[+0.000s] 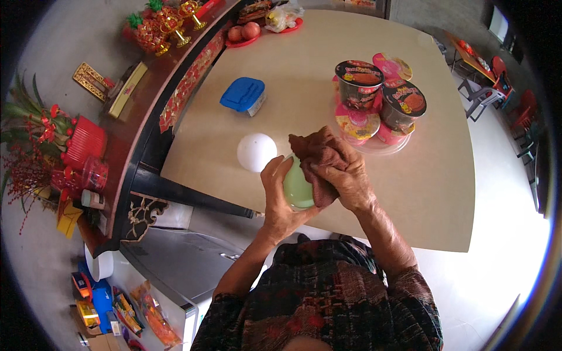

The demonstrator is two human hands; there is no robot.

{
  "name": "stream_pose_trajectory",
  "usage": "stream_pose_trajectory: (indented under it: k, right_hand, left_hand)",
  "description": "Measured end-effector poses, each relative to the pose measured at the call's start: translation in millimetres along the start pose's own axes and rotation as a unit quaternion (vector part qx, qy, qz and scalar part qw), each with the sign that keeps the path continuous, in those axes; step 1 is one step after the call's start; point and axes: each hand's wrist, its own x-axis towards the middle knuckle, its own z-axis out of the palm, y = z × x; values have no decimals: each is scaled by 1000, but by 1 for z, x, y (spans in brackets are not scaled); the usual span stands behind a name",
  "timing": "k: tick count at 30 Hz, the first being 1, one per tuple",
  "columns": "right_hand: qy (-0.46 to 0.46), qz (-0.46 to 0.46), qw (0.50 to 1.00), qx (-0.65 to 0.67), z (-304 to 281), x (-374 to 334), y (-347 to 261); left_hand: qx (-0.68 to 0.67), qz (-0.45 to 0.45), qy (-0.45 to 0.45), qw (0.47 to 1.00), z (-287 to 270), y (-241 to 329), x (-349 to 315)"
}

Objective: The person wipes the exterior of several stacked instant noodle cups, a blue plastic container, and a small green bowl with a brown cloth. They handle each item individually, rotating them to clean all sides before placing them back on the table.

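My left hand (278, 202) is closed around a smooth, rounded pale green object (297, 188), perhaps a bowl or cup; its far side is hidden. A crumpled brown cloth (321, 155) is gripped in my right hand (354, 181) and lies against the green object's right side. Just left of my hands, a glossy white round object (256, 152) rests on the table (293, 76); whether it is a ball or an upturned bowl I cannot tell. Beyond it stands a small container with a blue lid (242, 93).
Right of my hands, several black instant noodle cups (360, 88) and pink cups cluster on a clear round tray (389, 146). Red plates with fruit (244, 32) sit at the far edge. A dark wooden altar table (158, 117) with red and gold ornaments borders the left.
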Motion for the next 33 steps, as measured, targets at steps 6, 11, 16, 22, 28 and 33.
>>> stream_pose_trajectory:
  k: [6,11,16,22,28,33]
  right_hand:
    - [9,22,988,153,-23,10,13]
    - [-48,-10,998,44,-34,18,20]
    - [-86,-240,879,-402,-13,22,2]
    - [-93,-376,738,-553,30,-3,10]
    - [2,-252,896,-365,15,27,13]
    - [72,-85,988,-107,0,37,27]
  left_hand:
    - [-384,-221,91,892,-9,-1,8]
    - [-528,-330,-189,759,-32,-29,11]
    - [-351,-298,-162,873,-15,-7,18]
    - [58,6,-131,990,-4,-31,-8]
    - [-320,-232,-47,918,2,2,8]
    - [-472,-238,57,847,7,-10,7]
